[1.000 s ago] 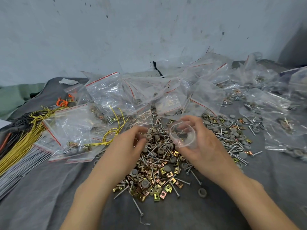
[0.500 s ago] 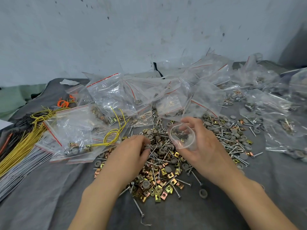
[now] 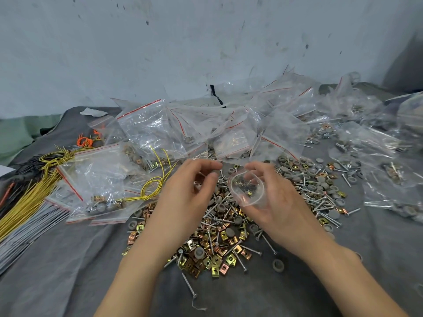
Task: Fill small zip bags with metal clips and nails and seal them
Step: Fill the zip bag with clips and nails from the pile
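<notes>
The fingers point(image 3: 256, 167) of the right hand point(image 3: 281, 209) are curled round a small zip bag point(image 3: 248, 191), pinching its mouth into an open ring; a few pieces already lie in its bottom. Just left of them, the left hand point(image 3: 187, 197) has its thumb and forefinger drawn close together at the bag's rim. Whether they pinch a piece, I cannot tell.

Directly beneath both sets of fingers lies the loose heap of metal clips and nails point(image 3: 219, 243), mixed with grey caps point(image 3: 278, 265). Beyond the fingertips, many filled bags point(image 3: 146, 126) are stacked, so much looks done. This bag is unsealed, and the heap suggests plenty left.

Both forearms reach in from below, wrists raised off the worktop point(image 3: 57, 259). Yellow wires point(image 3: 34, 193) lie far left.
</notes>
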{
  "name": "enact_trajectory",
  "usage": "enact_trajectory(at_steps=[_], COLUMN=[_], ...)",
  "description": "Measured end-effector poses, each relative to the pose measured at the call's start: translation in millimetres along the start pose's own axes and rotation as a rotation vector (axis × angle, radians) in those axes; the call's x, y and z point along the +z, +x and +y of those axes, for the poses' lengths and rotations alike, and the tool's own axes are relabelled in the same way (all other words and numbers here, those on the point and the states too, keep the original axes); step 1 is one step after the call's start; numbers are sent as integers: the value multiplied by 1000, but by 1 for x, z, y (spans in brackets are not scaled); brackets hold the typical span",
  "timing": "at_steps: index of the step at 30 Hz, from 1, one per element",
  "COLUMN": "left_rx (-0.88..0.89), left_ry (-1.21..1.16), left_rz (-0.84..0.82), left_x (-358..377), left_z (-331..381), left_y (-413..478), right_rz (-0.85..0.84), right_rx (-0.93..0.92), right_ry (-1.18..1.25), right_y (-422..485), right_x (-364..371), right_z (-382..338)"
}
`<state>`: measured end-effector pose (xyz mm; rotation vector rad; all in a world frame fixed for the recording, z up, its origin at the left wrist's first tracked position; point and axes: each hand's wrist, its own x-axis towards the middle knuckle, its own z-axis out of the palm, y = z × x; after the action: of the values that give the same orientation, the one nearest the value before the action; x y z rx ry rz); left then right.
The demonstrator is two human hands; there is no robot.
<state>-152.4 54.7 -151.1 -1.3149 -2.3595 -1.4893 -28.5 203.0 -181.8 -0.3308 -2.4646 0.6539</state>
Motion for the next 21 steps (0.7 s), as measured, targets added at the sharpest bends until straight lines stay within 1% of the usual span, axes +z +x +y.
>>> enact_trajectory(at_steps=[3, 10, 15, 21], left_rx=[22, 43, 91, 94], left_ry=[-62, -90, -60, -41], left_rz=[0, -61, -90, -94], left_x=[3, 21, 25, 23], left_z=[9, 25, 29, 26], left_y=[1, 3, 3, 3], right_rz=[1, 14, 35, 53], right_rx=[-8, -25, -35, -35], right_ry=[-2, 13, 65, 33], right_y=[0, 0, 0, 0], right_x=[0, 0, -1, 0], right_z=[-1, 0, 0, 3])
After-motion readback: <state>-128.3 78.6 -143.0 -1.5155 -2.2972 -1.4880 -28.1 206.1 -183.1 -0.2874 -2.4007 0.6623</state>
